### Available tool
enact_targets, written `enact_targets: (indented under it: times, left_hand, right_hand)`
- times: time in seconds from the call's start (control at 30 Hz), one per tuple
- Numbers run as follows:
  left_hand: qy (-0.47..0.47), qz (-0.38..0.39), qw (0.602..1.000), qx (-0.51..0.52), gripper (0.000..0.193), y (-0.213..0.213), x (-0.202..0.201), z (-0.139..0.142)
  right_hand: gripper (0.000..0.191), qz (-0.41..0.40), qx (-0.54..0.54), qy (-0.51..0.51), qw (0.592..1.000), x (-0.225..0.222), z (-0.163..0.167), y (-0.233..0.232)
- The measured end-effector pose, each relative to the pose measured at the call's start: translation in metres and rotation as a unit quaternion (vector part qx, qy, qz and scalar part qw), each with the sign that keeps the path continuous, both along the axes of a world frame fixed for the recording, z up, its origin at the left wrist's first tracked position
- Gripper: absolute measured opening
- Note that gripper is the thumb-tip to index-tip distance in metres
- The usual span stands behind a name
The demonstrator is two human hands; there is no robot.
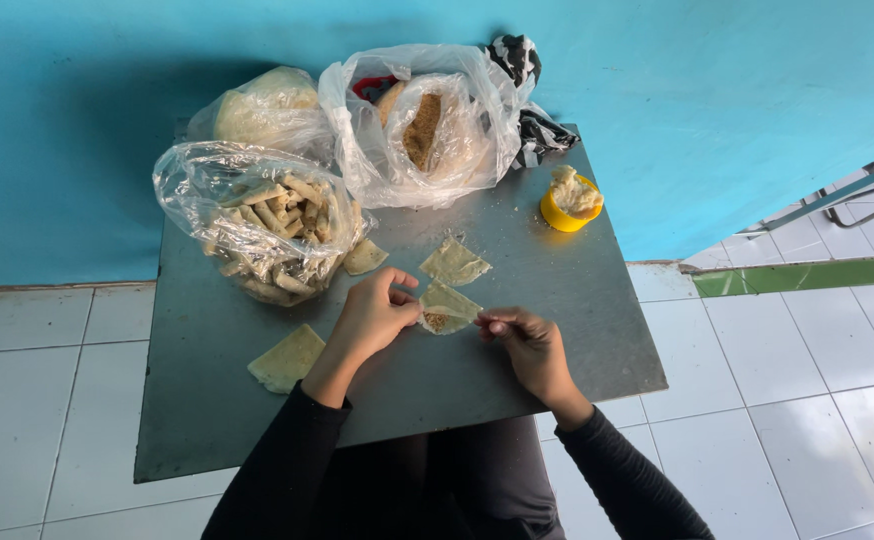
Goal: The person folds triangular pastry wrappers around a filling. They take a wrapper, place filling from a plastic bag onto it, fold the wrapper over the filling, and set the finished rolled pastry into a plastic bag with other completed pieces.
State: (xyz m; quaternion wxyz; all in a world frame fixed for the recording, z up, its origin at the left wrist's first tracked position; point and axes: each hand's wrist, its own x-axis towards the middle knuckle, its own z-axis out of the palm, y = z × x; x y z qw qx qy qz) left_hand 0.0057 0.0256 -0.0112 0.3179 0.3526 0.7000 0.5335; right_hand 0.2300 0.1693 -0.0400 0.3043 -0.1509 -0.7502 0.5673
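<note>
Both the left hand and right hand pinch 1 thin wrapper in their fingers at mid-frame, and a hard tug could tear it and spill the crumbly filling onto the worktop.

Yellow cup, grey board, turquoise wall, black-and-white patterned cloth

head-worn view, looking steeply down, close

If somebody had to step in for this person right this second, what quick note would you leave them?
Left hand and right hand both pinch a thin wrapper with brown filling showing, half folded on the grey board. Done: a clear bag of finished rolls at the left. Left: loose wrappers, one piece at the near left, filling bag behind, yellow cup of paste at the right.
</note>
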Motion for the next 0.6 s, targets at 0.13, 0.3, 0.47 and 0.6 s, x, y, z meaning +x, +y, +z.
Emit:
enact_targets:
  times: [0.13,0.3,0.47,0.6]
  left_hand:
    - [-0.014,-0.006,1.000,-0.001,0.036,0.001,-0.001,-0.002]
    - [0.012,-0.012,1.000,0.003,0.036,0.000,-0.001,0.000]
    - [-0.035,-0.017,0.999,-0.018,0.030,0.002,0.002,0.000]
    - [-0.032,-0.038,0.999,-0.009,0.023,0.005,0.004,-0.005]
  right_hand:
    - [0.018,0.002,0.112,-0.026,0.993,0.014,0.003,-0.001]
    - [0.017,-0.023,0.141,-0.028,0.989,0.030,0.008,0.005]
    - [0.020,-0.074,0.061,0.020,0.995,0.020,0.020,0.012]
    - [0.030,-0.144,0.093,0.082,0.982,-0.042,0.058,0.034]
